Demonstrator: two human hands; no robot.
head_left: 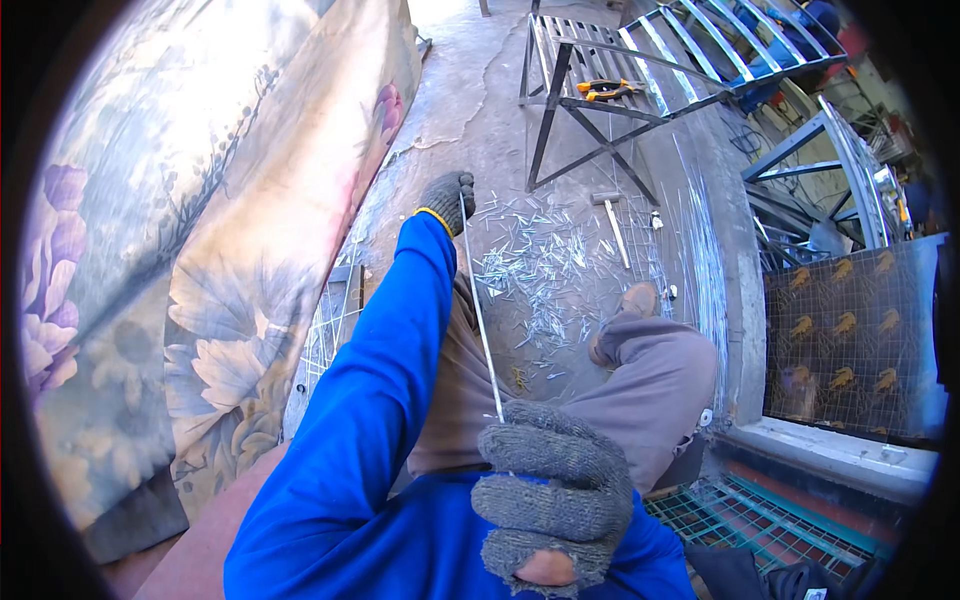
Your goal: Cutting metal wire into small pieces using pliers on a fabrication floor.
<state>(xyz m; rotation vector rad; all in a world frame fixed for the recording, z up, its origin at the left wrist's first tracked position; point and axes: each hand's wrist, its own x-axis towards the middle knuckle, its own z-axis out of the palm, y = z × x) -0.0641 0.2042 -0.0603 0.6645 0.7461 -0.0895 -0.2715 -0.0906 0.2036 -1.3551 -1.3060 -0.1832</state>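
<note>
A thin straight metal rod [481, 315] stretches between my two gloved hands, over my lap. My left hand [446, 203], in a grey knit glove with a yellow cuff, is closed around its far end. Close to my chest, my right hand [555, 495] is closed too, and the rod's near end runs into its fingers. That glove is worn, with a hole showing at one finger. Below the rod, many short cut metal pieces [545, 265] lie scattered on the concrete floor.
A hammer [612, 228] lies on the floor beside long thin rods [707, 270]. Orange-handled pliers [608, 90] rest on a slatted metal frame [590, 45] ahead. A floral cloth [270, 250] hangs at left. At right stand a patterned panel [850, 340] and a green wire grid [770, 530].
</note>
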